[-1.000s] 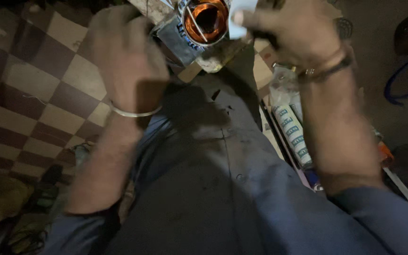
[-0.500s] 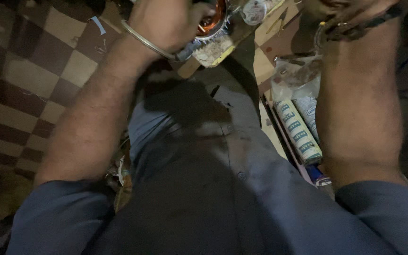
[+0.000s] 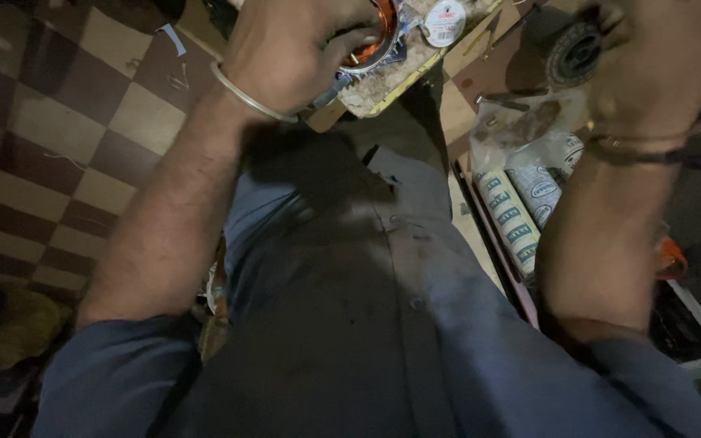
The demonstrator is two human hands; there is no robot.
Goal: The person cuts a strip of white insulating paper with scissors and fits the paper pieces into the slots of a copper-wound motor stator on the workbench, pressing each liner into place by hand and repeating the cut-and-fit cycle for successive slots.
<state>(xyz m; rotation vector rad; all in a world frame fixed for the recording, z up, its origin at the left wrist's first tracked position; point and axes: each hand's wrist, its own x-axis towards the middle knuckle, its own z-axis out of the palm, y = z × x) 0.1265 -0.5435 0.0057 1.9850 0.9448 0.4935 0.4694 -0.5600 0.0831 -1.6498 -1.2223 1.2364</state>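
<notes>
My left hand (image 3: 294, 50), with a metal bangle on the wrist, grips a round metal part with copper wire windings (image 3: 373, 40) at the top of the view, resting on a worn wooden block (image 3: 403, 75). My right hand (image 3: 663, 61) is raised at the top right, blurred, beside a dark round toothed part (image 3: 574, 53); what it holds is unclear. A round white tape roll (image 3: 445, 19) lies just right of the windings. My blue shirt fills the lower middle.
A brown-and-cream checkered floor (image 3: 66, 138) lies to the left. On the right are printed white packets (image 3: 521, 215), a plastic bag (image 3: 521, 130) and small metal tools (image 3: 505, 99). An orange object (image 3: 671, 259) sits at the right edge.
The view has tilted down, so both hands and the wound part now sit at the top edge. My right hand moved away from the windings toward the top right.
</notes>
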